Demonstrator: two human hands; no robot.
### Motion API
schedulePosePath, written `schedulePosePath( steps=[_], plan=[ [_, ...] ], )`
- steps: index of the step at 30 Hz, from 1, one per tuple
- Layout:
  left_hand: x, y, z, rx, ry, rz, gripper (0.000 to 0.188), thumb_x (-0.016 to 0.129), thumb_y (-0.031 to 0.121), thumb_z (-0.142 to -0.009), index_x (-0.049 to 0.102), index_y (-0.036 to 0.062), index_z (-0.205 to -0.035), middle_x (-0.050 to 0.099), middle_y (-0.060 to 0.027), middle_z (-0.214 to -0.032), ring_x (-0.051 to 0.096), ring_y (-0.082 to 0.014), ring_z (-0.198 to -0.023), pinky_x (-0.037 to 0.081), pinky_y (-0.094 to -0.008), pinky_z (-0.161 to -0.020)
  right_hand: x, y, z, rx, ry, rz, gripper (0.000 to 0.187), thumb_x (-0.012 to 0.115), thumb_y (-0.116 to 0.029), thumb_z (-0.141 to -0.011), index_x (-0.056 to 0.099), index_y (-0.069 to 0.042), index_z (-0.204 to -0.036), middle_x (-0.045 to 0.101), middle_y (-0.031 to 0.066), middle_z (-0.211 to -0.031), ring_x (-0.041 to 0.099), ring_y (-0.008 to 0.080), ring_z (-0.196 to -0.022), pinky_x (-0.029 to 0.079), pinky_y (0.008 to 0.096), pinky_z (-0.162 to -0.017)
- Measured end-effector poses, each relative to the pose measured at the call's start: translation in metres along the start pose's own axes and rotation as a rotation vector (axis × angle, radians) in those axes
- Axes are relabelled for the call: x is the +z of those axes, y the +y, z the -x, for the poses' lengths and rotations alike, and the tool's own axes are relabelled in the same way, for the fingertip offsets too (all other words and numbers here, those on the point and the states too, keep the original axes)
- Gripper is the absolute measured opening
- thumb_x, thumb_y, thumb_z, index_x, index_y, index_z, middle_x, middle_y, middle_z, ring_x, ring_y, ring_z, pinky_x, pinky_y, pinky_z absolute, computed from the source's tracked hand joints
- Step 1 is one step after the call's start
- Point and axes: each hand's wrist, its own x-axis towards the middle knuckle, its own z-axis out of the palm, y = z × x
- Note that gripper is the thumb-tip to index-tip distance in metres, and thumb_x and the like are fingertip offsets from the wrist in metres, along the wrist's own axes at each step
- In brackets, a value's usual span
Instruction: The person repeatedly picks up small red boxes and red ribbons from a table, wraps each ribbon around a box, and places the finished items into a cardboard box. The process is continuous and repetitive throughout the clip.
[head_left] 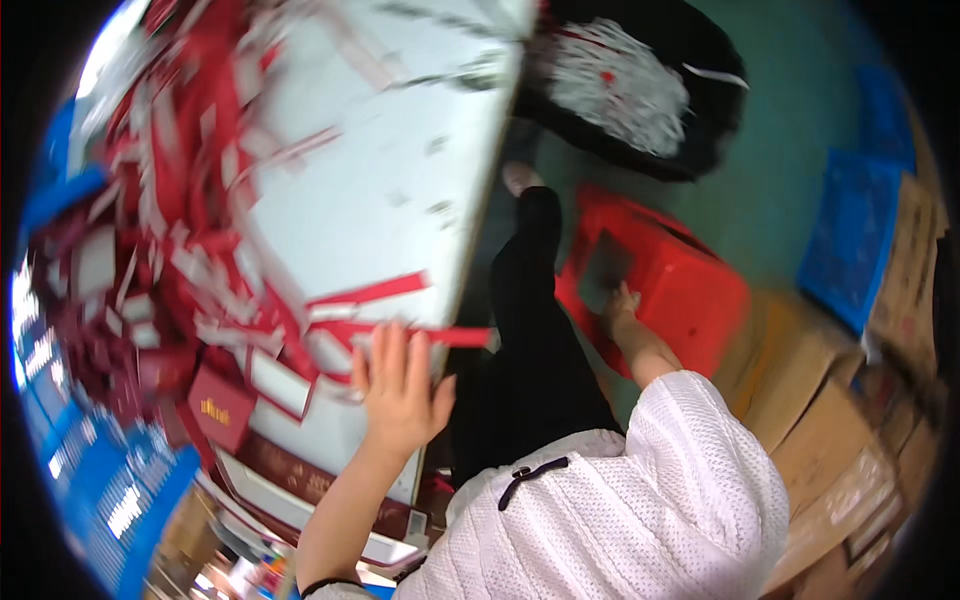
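Observation:
My left hand (pixel 402 392) is open, palm down with the fingers stretched out, over red strips (pixel 450 335) at the right edge of the white table (pixel 370 210). The strips look like trimmed paper or card offcuts, and part of them is hidden under the fingers. Down beside my leg, my right hand (pixel 622 303) is at the rim of a red plastic stool (pixel 690 300). Its fingers look curled on the rim but are small and blurred. A dark red box (pixel 220 405) with a gold mark lies left of my left hand, beside a white card with a red border (pixel 280 384).
A heap of red and white strips (pixel 190 200) covers the table's left side. A black bag of white shreds (pixel 620 85) lies on the green floor (pixel 790 100). Blue crates (pixel 850 235) and cardboard boxes (pixel 800 380) stand at right; more blue crates (pixel 100 500) are at lower left.

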Motion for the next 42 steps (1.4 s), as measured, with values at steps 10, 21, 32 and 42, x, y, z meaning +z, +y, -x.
schedulePosePath(
  steps=[10,21,32,42],
  plan=[
    [-0.002,-0.025,0.004,-0.034,0.073,0.209,0.052,0.06,0.029,-0.067,0.047,0.0042,-0.11,0.044,-0.0166,-0.116,0.04,-0.0278,-0.11,0.021,-0.0444,-0.092,-0.109,-0.043,0.02,-0.301,-0.104,0.355,0.042,0.043,-0.025,-0.08,0.043,-0.006,-0.117,0.036,0.011,-0.126,0.027,0.0259,-0.12,0.02,0.0381,-0.098],
    [-0.001,-0.024,0.01,-0.038,0.143,0.272,0.044,0.052,0.026,-0.074,0.046,0.0052,-0.113,0.042,-0.0083,-0.121,0.038,-0.0195,-0.113,0.025,-0.037,-0.092,-0.222,0.059,0.01,-0.388,0.23,0.045,0.043,0.048,-0.024,-0.077,0.044,-0.004,-0.115,0.041,0.0128,-0.121,0.032,0.0272,-0.117,0.025,0.0381,-0.095],
    [0.019,-0.014,0.023,-0.051,0.533,0.101,0.039,0.053,0.028,-0.073,0.049,0.0035,-0.104,0.046,-0.0119,-0.117,0.043,-0.0228,-0.109,0.027,-0.0388,-0.09,-0.303,0.092,0.055,-0.816,0.727,-0.188,0.033,0.053,-0.015,-0.073,0.051,-0.001,-0.103,0.053,0.0191,-0.101,0.048,0.0329,-0.099,0.039,0.0368,-0.08],
    [0.007,0.022,0.177,-1.559,0.741,-0.486,0.049,0.057,0.015,-0.07,0.04,-0.0001,-0.113,0.045,-0.0186,-0.112,0.042,-0.0302,-0.104,0.031,-0.0436,-0.082,-0.246,0.039,0.235,-1.215,1.135,-0.273,0.009,0.053,0.003,-0.071,0.053,0.001,-0.08,0.054,0.0142,-0.074,0.054,0.0267,-0.066,0.042,0.0286,-0.059]
  ],
)
